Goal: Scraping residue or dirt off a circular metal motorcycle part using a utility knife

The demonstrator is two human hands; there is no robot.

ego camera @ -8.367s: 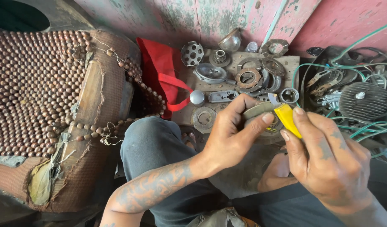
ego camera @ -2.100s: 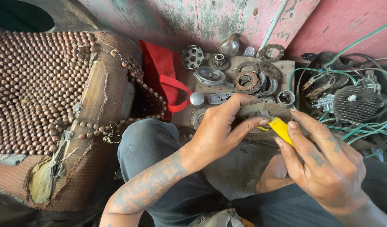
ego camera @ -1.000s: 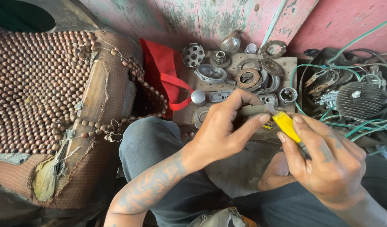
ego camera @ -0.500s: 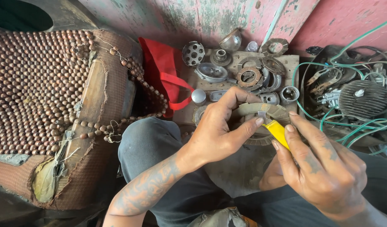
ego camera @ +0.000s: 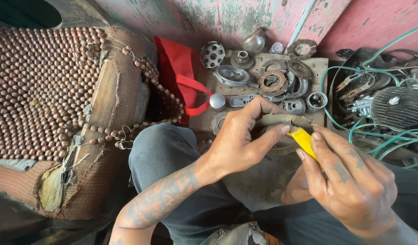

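— What have your hands got, seen from your head camera?
— Your left hand [ego camera: 238, 145] grips a worn metal ring [ego camera: 281, 121], fingers curled around it over your lap. Your right hand [ego camera: 352, 181] pinches a yellow-handled tool [ego camera: 304, 139] against it.
— Beyond?
— Engine parts [ego camera: 274, 81] on a board; a red bag [ego camera: 181, 77] at far left.

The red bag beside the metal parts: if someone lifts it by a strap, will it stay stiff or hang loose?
The red bag looks like thin cloth, creased and slumped, so it would probably sag. Its strap lies curled, likely floppy. It seems light.
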